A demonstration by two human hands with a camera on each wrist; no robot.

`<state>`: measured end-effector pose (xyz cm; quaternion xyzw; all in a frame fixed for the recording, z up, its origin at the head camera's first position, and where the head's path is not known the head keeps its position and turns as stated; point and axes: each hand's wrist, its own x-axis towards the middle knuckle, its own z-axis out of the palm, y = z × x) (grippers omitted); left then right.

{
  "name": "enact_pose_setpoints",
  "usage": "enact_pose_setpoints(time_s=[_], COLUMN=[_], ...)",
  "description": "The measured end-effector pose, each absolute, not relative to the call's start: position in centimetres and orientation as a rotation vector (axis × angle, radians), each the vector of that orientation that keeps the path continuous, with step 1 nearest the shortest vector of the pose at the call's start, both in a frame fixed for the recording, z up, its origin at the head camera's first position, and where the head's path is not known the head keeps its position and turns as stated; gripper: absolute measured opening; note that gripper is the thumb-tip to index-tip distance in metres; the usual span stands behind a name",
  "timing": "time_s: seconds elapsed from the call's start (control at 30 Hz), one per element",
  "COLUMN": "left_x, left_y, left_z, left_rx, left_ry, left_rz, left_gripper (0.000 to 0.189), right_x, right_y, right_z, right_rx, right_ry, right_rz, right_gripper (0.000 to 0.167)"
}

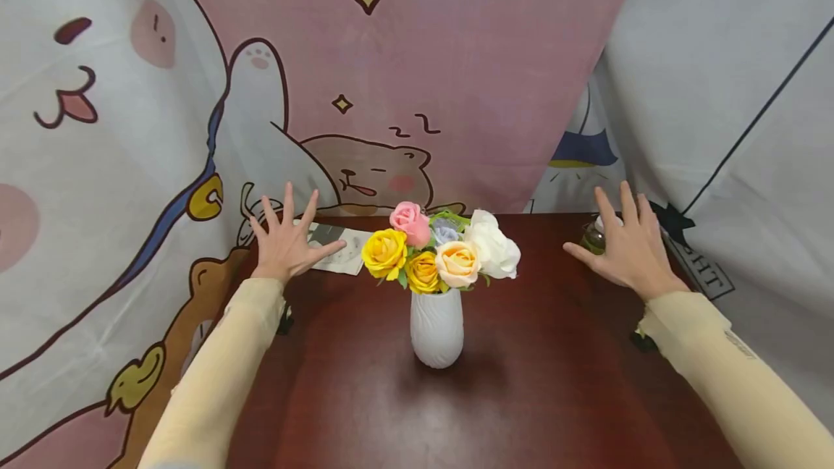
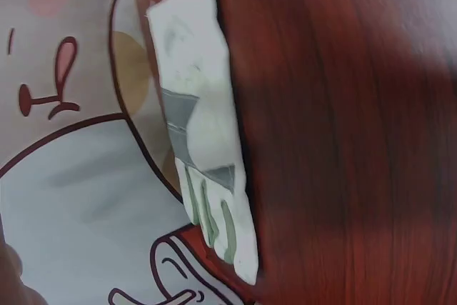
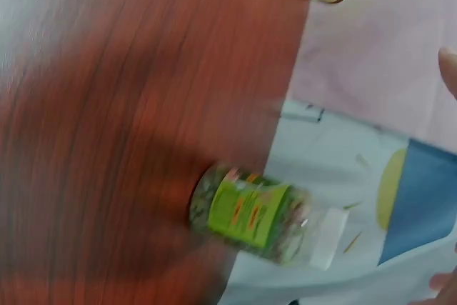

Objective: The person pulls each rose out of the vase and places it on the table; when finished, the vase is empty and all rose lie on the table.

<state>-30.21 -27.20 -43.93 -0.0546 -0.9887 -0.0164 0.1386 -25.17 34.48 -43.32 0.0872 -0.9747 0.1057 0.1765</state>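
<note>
My left hand (image 1: 284, 244) is raised above the back left of the table with its fingers spread and nothing in it. Below it lies a white glove (image 2: 203, 105) with grey and green patches, flat along the table's far edge. On the right side my right hand (image 1: 628, 248), fingers also spread, holds nothing. It partly hides a clear jar (image 3: 250, 212) that has a white lid and a green label. Between the hands a white vase (image 1: 436, 331) stands upright, filled with pink, yellow, peach and white roses (image 1: 458, 264).
The dark red wooden table (image 1: 365, 411) reflects light near its front. Behind it hangs a pink and white cartoon-printed cloth (image 1: 482, 78), which also runs down both sides close to the table edges.
</note>
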Motion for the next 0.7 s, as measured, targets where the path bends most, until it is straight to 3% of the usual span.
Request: enact_pose_setpoints(time_s=[0.43,0.7], left_x=[-27.4,-24.7], left_y=[-25.7,-22.3], left_z=[-44.4,-45.0], left_rx=[-0.25,-0.386], left_ry=[-2.901,-2.891], left_rz=[-0.442,-0.712], left_gripper=[0.111,0.1], right_x=[-20.9,-19.4], right_y=[28.8,24.1], right_z=[-43.1,-43.7], right_rx=[0.467,0.633], right_ry=[-2.845,-2.799], right_rz=[0.747,1.136], right_gripper=[0.105,0.086])
